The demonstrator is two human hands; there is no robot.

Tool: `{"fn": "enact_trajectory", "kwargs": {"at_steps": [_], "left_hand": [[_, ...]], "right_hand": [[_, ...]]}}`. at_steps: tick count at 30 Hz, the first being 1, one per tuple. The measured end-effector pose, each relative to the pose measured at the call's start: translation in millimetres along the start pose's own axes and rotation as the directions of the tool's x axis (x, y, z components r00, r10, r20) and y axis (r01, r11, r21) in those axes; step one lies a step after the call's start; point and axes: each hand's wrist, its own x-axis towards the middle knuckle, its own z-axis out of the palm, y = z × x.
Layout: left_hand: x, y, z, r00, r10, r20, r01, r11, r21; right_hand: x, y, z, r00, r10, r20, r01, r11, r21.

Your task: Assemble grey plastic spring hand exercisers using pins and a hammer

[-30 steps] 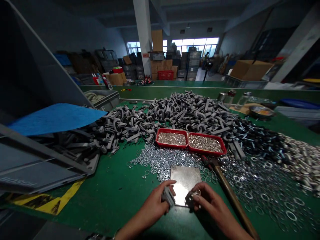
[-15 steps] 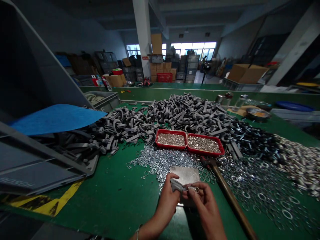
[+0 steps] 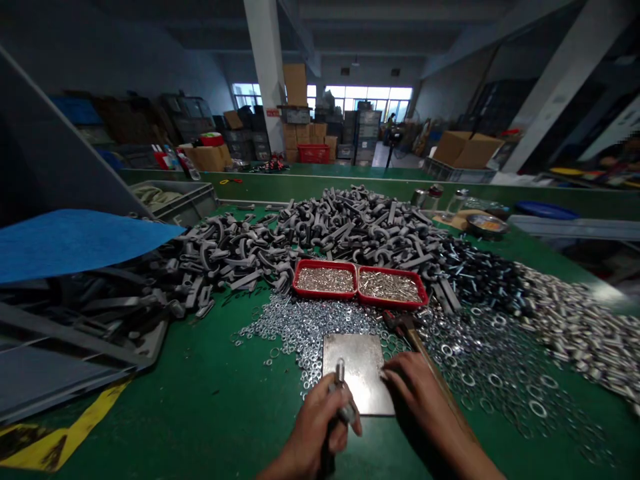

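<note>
My left hand [image 3: 323,420] is wrapped round a grey metal part [image 3: 346,407], in front of the near left edge of a flat steel plate [image 3: 363,373]. A shiny silver cylindrical end [image 3: 341,369] sticks up from the grip; my fingers cover much of the part. My right hand [image 3: 413,383] is at the plate's right edge, its thumb and fingers drawn together. Whatever is between those fingertips is too small to name. Beside that hand lies a hammer [image 3: 417,343], its wooden handle partly behind the wrist and forearm.
Two red trays [image 3: 357,283] of small metal pieces stand behind loose nuts [image 3: 295,333]. Grey castings [image 3: 345,223] are heaped beyond. To the right lie metal rings [image 3: 467,380], black-headed bolts [image 3: 480,273] and silver cylinders [image 3: 585,333]. A grey crate [image 3: 80,367] stands at left.
My hands have moved apart. The left one has turned the grey part so its silver end points up; the right has left the part and shifted to the plate's right edge. The camera view has shifted.
</note>
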Motion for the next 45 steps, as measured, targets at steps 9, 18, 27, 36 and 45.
{"fn": "enact_trajectory", "kwargs": {"at_steps": [9, 18, 27, 36, 45], "left_hand": [[23, 41, -7.6, 0.949, 0.22, -0.225, -0.101, 0.89, 0.444], [18, 24, 10.8, 0.83, 0.535, -0.158, -0.314, 0.682, 0.66], [15, 19, 12.0, 0.864, 0.429, -0.264, -0.185, 0.757, 0.627], [16, 25, 16.7, 0.916, 0.332, -0.225, -0.177, 0.838, 0.515], [44, 30, 16.3, 0.858, 0.365, -0.362, -0.192, 0.88, 0.433]], "right_hand": [[28, 19, -19, 0.99, -0.126, -0.066, 0.111, 0.975, -0.195], [6, -72, 51, 0.918, 0.218, 0.33, -0.378, 0.24, 0.894], [1, -61, 39, 0.931, 0.17, 0.322, -0.364, 0.439, 0.821], [-7, -43, 23, 0.901, -0.424, 0.087, 0.432, 0.895, -0.112], [68, 90, -169, 0.932, 0.116, -0.343, -0.306, 0.762, -0.571]]}}
